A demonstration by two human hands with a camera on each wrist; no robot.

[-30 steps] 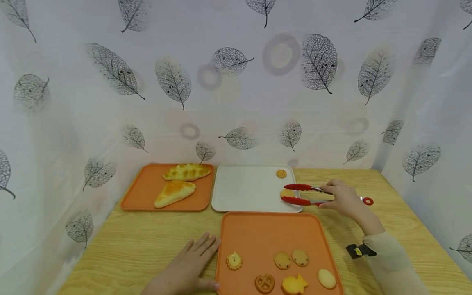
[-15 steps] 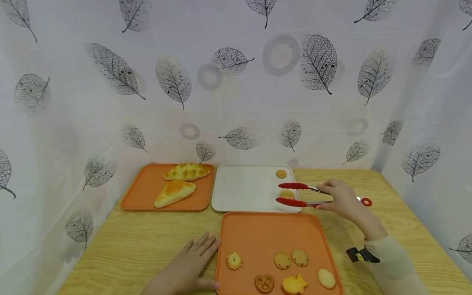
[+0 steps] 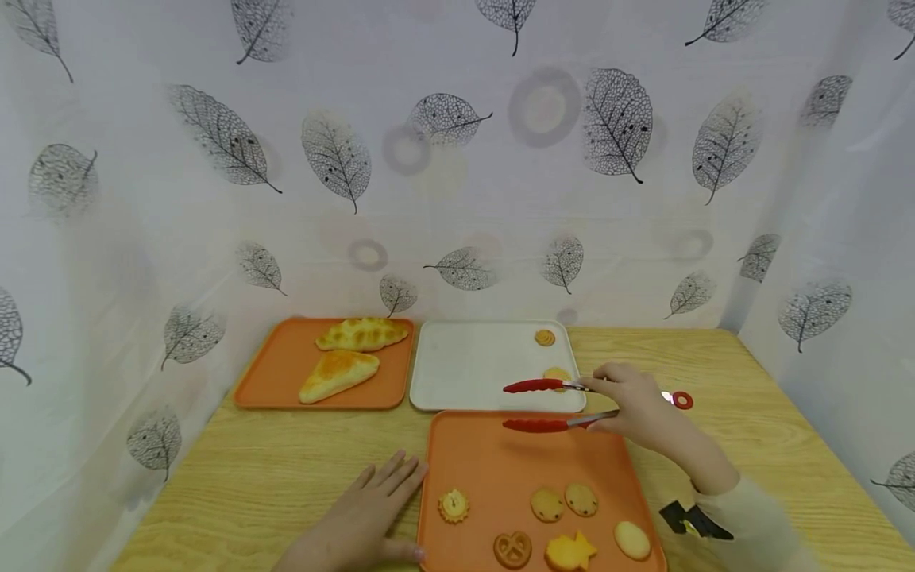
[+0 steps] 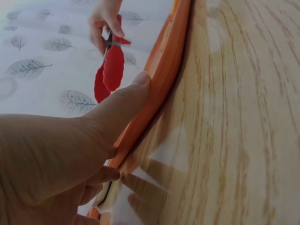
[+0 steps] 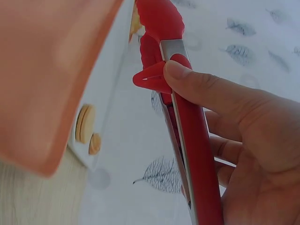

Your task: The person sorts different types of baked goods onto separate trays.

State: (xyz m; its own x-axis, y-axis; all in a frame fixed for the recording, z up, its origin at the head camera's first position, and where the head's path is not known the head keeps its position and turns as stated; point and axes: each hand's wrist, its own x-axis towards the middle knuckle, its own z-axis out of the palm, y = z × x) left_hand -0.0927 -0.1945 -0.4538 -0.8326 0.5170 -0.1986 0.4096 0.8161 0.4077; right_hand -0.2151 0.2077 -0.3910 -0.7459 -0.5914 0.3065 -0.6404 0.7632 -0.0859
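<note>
My right hand (image 3: 636, 405) grips red-tipped metal tongs (image 3: 536, 426); in the right wrist view the thumb presses along their red handle. The tong tips stand apart with nothing between them, above the far part of the near orange tray (image 3: 493, 449). My left hand (image 3: 360, 516) lies with straight fingers along that tray's left edge, and its thumb (image 4: 140, 79) touches the rim in the left wrist view. On the near tray lie a scalloped cookie (image 3: 453, 506), a pretzel (image 3: 513, 549), a fish-shaped cookie (image 3: 569, 551), two speckled round cookies (image 3: 547, 504) and a plain oval one (image 3: 632, 540).
Behind stands a white tray (image 3: 472, 361) with a swirl cookie (image 3: 545, 338) and a round sandwich cookie (image 5: 86, 123) at its right side. A second orange tray (image 3: 268, 381), back left, bears two breads (image 3: 339, 375). A leaf-patterned curtain (image 3: 457, 199) encloses the wooden table (image 3: 286, 445).
The tongs have come away from the round cookie on the white tray, moving left and toward me over the near tray, tips spread wider. The left hand has not moved.
</note>
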